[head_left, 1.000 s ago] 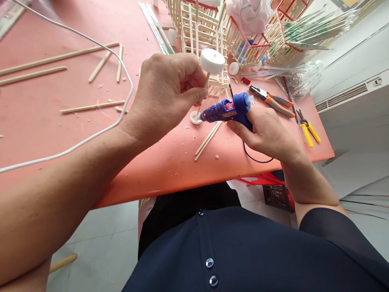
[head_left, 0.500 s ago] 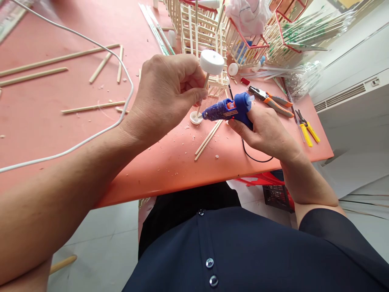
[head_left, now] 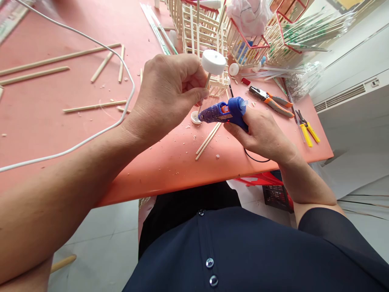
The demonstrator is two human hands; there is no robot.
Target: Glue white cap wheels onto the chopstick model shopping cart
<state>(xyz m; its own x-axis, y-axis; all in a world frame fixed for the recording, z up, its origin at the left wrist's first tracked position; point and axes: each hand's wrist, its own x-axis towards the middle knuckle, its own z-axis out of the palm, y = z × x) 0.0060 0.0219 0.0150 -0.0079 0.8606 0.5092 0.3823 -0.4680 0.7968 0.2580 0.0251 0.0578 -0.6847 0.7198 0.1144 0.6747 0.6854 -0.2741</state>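
Observation:
My left hand [head_left: 168, 91] is closed in a pinch on a thin wooden stick [head_left: 206, 83] that stands upright and carries a white round cap [head_left: 213, 62] at its top. The stick's lower end rests in a second white cap [head_left: 195, 118] lying on the pink table [head_left: 75, 129]. My right hand [head_left: 263, 132] is wrapped round a blue hot glue gun [head_left: 225, 111]. Its nozzle points left and sits right at the lower cap, where the stick meets it.
Stick-built cage frames [head_left: 203, 28] with red trim stand at the back. Orange-handled pliers [head_left: 272, 99] and yellow-handled cutters [head_left: 306, 129] lie to the right. Loose wooden sticks [head_left: 94, 106] and a white cable [head_left: 100, 129] lie on the left. Two sticks [head_left: 208, 140] lie under the glue gun.
The glue gun has shifted slightly left, closer to the lower cap. My left hand holds the stick almost still.

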